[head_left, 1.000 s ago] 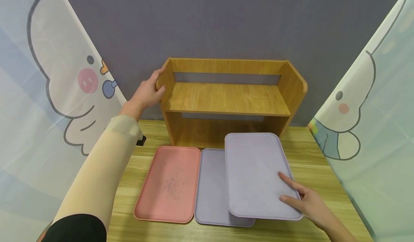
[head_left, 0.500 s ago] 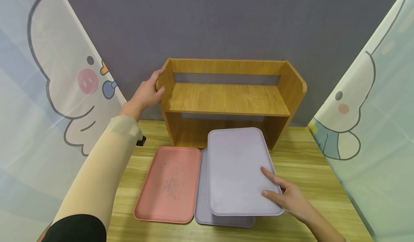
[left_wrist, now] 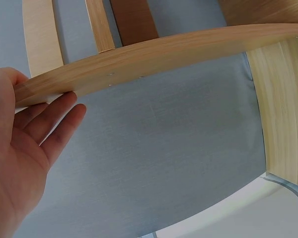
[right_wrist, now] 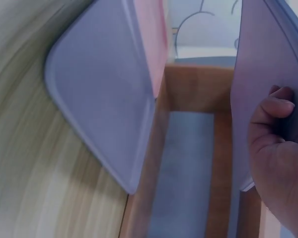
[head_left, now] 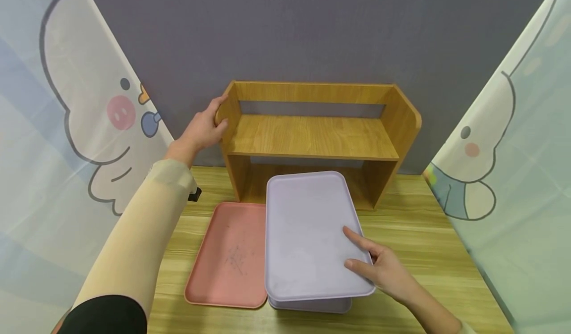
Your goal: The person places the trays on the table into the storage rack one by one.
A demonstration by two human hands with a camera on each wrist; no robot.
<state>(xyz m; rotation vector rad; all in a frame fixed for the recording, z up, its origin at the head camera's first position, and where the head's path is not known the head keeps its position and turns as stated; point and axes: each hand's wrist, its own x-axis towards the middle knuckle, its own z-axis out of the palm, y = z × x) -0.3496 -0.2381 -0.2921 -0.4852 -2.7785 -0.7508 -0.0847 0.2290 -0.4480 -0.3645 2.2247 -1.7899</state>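
Observation:
My left hand (head_left: 200, 132) grips the upper left side panel of a two-tier wooden desk shelf (head_left: 312, 135). In the left wrist view its fingers (left_wrist: 64, 124) lie along the panel's outer face. My right hand (head_left: 390, 272) pinches the right edge of a lavender tray (head_left: 312, 235), thumb and a finger on the upper face. That tray hangs above a second lavender tray (head_left: 318, 306), hiding most of it. The right wrist view shows a gap between the held tray (right_wrist: 263, 54) and the lower one (right_wrist: 102, 89). A pink tray (head_left: 229, 259) lies on the table to the left.
The shelf stands behind the trays against a grey backdrop (head_left: 308, 31). Cartoon-printed curtains (head_left: 473, 185) flank both sides. Wood-grain tabletop (head_left: 428, 245) shows to the right of the trays. The shelf's lower tier (head_left: 267, 178) is partly covered by the held tray.
My right hand has carried the upper lavender tray leftward, over the lower lavender tray and up to the pink tray's right edge. My left hand has stayed on the shelf panel.

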